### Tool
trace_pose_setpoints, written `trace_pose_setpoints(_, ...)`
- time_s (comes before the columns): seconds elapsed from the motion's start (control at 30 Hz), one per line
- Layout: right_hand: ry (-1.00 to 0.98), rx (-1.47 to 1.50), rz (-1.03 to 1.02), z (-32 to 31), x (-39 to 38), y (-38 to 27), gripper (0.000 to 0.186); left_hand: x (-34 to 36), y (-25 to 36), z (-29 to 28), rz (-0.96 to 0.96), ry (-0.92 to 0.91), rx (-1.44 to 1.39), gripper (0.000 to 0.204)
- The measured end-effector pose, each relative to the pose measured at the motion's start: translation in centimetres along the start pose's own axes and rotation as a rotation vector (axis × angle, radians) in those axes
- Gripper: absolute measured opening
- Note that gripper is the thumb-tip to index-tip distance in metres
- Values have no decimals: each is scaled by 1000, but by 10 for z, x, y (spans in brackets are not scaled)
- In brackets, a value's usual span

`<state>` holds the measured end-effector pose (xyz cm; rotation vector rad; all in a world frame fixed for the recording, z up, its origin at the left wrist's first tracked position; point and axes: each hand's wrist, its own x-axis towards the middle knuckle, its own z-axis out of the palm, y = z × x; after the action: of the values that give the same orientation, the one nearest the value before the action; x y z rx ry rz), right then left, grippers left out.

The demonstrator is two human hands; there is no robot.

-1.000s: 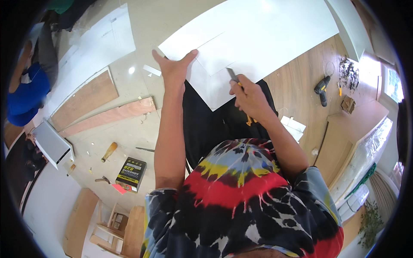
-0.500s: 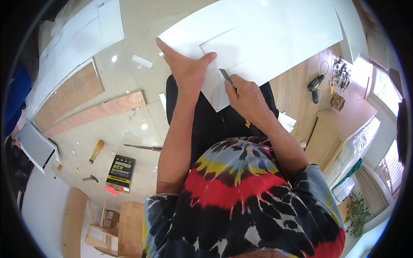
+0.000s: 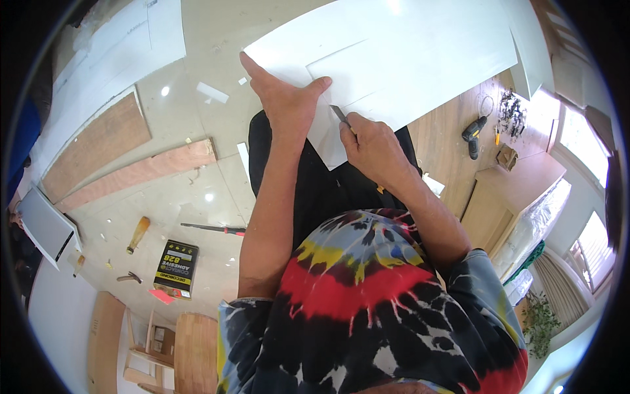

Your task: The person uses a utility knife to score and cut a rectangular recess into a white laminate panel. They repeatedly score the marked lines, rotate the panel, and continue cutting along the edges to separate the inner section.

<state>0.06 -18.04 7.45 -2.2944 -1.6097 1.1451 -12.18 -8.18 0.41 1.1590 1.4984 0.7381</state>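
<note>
A large white sheet (image 3: 420, 52) with pencil-like lines lies over my knees and reaches away to the upper right. My left hand (image 3: 287, 105) grips its left edge, the thumb stretched flat on top and one finger reaching along to the corner; the other fingers are hidden. In my right hand (image 3: 374, 148) is a utility knife (image 3: 339, 114), its blade pointing up and left over the sheet near a marked line. Whether the tip touches the surface I cannot tell.
To the left lie wooden boards (image 3: 141, 172), a screwdriver (image 3: 210, 228), a wood-handled tool (image 3: 138, 234) and a black adhesive can (image 3: 176, 269). A cordless drill (image 3: 474, 136) and a wooden cabinet (image 3: 508, 190) are on the right. Another person's hand (image 3: 16, 220) touches a grey panel (image 3: 46, 223).
The view has shifted slightly, so the floor items sit a little further left. My hands keep nearly the same hold on the sheet and knife; the blade has barely moved.
</note>
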Motion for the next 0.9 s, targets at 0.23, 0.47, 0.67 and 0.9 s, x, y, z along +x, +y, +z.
trace_pose_setpoints(0.23,-53,-109,5,-6,0,-12,27,0,-5,1,-7,-6,-63,137)
trace_pose_setpoints(0.47,-169,-322,37,-10,4,-22,15,0,-6,4,24,42,-5,137)
trace_pose_setpoints(0.67,-161,-366,49,-7,5,-21,13,-7,2,6,-25,69,8,135)
trace_pose_setpoints(0.9,-71,-136,26,-8,-1,-10,23,-4,-4,4,-6,38,14,133)
